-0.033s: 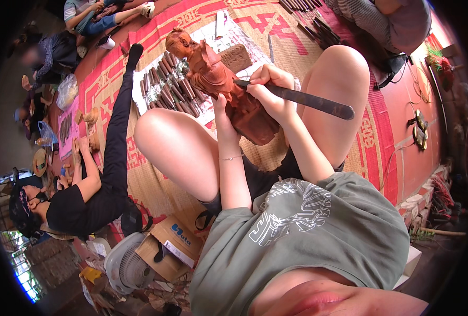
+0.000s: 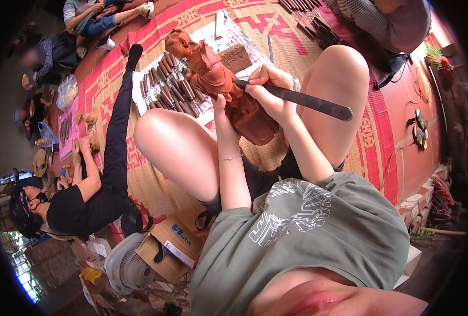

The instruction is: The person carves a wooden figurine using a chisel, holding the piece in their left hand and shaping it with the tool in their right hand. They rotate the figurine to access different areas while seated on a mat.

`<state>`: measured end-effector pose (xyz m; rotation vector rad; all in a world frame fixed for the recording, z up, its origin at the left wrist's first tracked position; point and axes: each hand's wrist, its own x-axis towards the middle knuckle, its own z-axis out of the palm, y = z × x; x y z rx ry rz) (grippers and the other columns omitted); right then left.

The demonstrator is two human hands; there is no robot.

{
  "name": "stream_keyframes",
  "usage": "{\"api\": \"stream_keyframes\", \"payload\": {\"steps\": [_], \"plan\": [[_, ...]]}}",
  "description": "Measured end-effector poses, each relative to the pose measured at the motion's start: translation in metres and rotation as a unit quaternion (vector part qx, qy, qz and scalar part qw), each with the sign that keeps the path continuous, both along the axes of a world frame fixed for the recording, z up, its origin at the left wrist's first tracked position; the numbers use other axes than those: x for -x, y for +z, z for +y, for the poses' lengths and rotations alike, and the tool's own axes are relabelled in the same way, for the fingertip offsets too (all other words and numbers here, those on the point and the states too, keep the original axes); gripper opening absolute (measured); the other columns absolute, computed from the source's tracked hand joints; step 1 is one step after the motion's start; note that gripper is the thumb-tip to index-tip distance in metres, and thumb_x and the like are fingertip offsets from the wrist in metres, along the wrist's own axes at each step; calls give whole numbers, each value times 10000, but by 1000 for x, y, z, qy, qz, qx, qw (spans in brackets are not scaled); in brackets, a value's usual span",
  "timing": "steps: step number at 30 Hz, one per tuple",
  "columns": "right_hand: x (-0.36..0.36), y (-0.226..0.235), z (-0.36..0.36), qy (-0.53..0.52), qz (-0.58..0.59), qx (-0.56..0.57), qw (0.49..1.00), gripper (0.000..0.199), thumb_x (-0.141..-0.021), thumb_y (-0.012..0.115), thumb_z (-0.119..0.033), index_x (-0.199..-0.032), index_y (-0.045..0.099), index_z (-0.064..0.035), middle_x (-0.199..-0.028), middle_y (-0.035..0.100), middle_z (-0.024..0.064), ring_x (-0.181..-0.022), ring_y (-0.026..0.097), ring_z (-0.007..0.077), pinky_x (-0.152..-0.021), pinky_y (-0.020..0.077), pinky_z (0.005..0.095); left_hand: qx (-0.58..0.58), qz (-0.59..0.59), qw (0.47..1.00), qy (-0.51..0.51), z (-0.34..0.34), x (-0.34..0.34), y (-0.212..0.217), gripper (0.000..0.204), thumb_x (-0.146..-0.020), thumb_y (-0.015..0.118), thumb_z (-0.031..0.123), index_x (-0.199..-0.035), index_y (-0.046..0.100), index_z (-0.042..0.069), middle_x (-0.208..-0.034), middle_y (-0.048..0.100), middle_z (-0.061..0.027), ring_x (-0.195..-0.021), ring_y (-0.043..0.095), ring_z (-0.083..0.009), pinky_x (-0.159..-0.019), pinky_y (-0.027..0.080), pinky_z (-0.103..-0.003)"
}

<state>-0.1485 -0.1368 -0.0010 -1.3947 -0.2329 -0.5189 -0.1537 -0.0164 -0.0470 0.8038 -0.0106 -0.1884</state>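
A reddish-brown carved wooden statue (image 2: 215,76) of a figure leans between my raised knees, its head pointing away from me and its base toward me. My left hand (image 2: 224,113) holds it from the left side, thumb along its edge, the other fingers hidden behind it. My right hand (image 2: 273,89) is closed round a long dark carving tool (image 2: 318,102). Its handle sticks out to the right, and its tip meets the statue's middle, where the blade's end is too small to make out.
Several wooden-handled carving tools (image 2: 170,89) lie on a white cloth beyond my left knee, near a wooden block (image 2: 235,58). More tools (image 2: 320,34) lie on the patterned mat at the far right. A person in black (image 2: 81,203) sits at left, near a fan (image 2: 128,263) and cardboard box (image 2: 173,245).
The carving tool's handle end has shifted very slightly left and down, with my right hand. The statue and my left hand stay in place.
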Motion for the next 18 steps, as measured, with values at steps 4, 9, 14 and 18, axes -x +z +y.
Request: {"api": "stream_keyframes", "payload": {"steps": [4,9,14,18], "plan": [[-2,0,0,9,-11,-12,1000,193,-660,588,21,-595,408,-1,-608,556,64,-576,511,77,-528,414,226,-1,-2,1000,5,-1,1,4,633,-853,474,515,-1256,403,32,-1209,498,-90,-1112,484,-212,-959,374,-354],[5,3,-7,20,52,1,998,242,-640,566,42,-584,341,-27,-616,523,58,-577,449,98,-550,377,227,12,9,1000,1,-1,1,2,661,-849,484,518,-1281,371,31,-1221,484,-93,-1114,479,-222,-968,370,-359],[6,0,-6,2,52,-20,998,244,-639,553,41,-579,328,-30,-599,510,56,-564,433,96,-539,372,228,-10,-6,1000,20,0,0,1,681,-845,495,516,-1292,349,23,-1233,473,-97,-1115,476,-226,-966,375,-363],[3,5,-1,24,37,-34,998,242,-640,543,43,-580,321,-31,-596,501,52,-558,422,93,-538,376,230,-11,-23,1000,11,4,-3,-6,689,-840,503,516,-1294,347,22,-1236,468,-98,-1128,469,-223,-968,374,-361]]}}
